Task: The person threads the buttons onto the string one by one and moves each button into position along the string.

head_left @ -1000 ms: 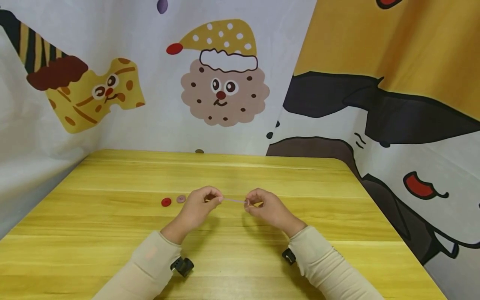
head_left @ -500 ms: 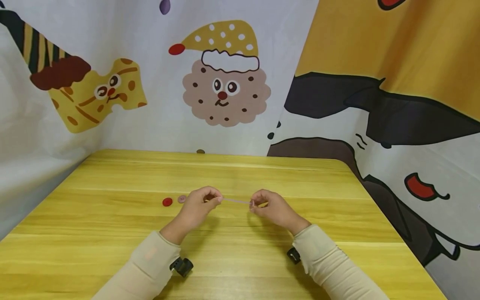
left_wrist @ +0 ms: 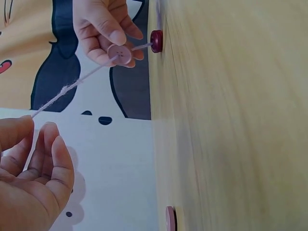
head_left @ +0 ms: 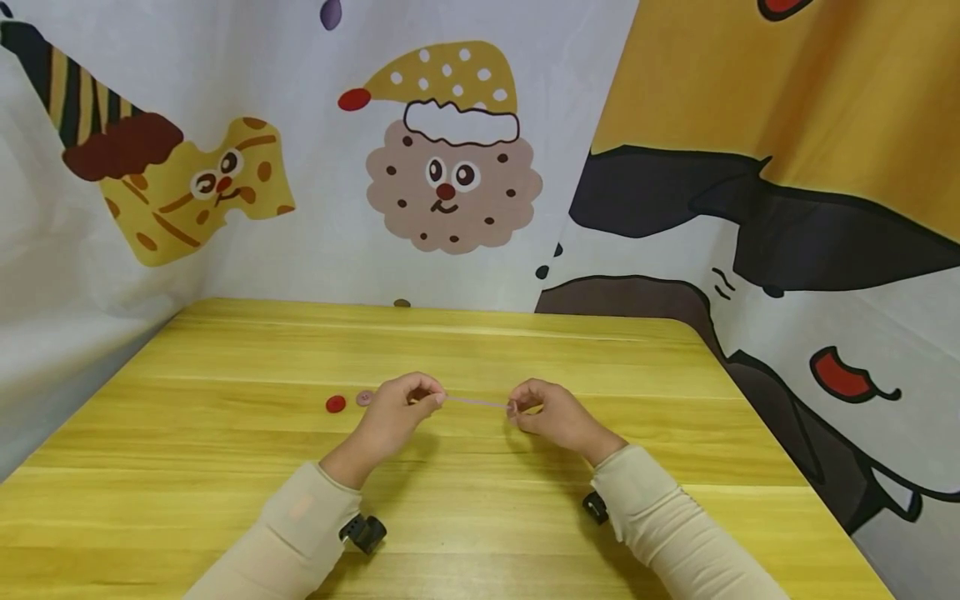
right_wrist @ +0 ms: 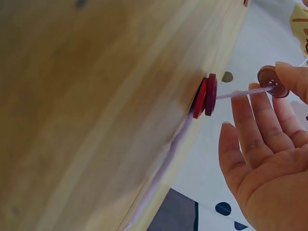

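Note:
My left hand [head_left: 397,421] pinches the end of a pale lilac string [head_left: 476,403] between thumb and forefinger, above the table. My right hand [head_left: 558,421] pinches a dusty-pink button [right_wrist: 270,81] threaded on that string. The string runs fairly straight between the hands. Beyond the right hand, in the right wrist view, two red buttons [right_wrist: 211,95] sit together on the string near the tabletop, and its tail trails along the wood. To the left of my left hand lie a loose red button [head_left: 335,404] and a loose pink button [head_left: 364,398].
The wood-grain table [head_left: 480,525] spreads under both hands. A cartoon-printed curtain [head_left: 285,250] hangs behind it and along the sides. Dark wrist devices [head_left: 363,533] are worn at the cuffs of the beige sleeves [head_left: 281,525].
My right hand has moved a little to the right, away from the left hand. The span of string between them has grown longer. My left hand stays almost in place.

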### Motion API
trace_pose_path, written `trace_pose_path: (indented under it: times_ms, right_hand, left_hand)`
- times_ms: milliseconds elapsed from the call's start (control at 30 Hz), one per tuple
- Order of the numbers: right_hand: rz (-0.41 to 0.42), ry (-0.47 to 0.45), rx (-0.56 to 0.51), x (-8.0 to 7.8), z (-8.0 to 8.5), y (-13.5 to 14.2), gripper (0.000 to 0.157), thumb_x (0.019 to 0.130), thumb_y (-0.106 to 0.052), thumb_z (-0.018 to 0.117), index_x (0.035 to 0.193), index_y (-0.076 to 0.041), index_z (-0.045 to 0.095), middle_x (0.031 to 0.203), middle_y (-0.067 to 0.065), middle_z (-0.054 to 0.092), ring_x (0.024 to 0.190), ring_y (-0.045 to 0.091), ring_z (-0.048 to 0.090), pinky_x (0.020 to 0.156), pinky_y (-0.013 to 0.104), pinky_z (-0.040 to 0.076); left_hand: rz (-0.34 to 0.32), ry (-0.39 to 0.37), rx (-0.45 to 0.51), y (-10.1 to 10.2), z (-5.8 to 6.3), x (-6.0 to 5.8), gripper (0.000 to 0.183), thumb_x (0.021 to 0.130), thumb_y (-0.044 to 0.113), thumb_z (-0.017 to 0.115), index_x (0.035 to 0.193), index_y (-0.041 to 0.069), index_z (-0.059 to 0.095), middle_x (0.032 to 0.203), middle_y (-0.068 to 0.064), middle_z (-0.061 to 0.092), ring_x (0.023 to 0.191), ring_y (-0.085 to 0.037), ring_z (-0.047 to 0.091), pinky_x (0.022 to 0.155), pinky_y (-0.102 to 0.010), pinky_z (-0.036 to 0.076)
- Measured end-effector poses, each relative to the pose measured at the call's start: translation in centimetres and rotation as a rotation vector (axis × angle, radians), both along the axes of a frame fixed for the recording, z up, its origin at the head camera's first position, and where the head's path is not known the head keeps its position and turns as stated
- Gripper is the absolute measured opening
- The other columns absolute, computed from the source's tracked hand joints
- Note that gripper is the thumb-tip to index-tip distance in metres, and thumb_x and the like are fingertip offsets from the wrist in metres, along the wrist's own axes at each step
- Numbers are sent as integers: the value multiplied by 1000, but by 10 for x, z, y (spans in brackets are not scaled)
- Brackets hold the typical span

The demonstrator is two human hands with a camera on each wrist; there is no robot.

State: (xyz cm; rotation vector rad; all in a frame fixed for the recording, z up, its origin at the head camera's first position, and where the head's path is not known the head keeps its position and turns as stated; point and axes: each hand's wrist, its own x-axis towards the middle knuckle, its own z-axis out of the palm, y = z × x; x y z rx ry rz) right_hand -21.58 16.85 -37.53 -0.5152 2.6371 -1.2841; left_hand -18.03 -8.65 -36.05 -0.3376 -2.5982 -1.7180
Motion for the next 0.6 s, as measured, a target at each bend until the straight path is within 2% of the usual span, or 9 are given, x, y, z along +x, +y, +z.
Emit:
trace_pose_path:
  times_ms: [300, 600]
  right_hand:
    - [4, -20, 71, -4, -1, 2, 14, 87, -8, 71, 100, -10, 65, 97, -1, 66, 96, 17, 61, 79, 34, 49]
    - [53, -38, 65, -8, -4, 5, 15, 87, 0, 69, 99, -5, 62, 94, 3, 66, 89, 17, 61, 75, 31, 48]
  left_hand:
    - [1, 7, -6, -1, 1, 1, 11, 97, 10, 59, 100, 2, 65, 90, -10, 64, 75, -16, 49, 63, -27, 40]
    - [2, 5, -1, -2, 1, 1, 11, 97, 12, 58, 100, 3, 65, 92, -9, 64, 77, -19, 51, 65, -28, 42]
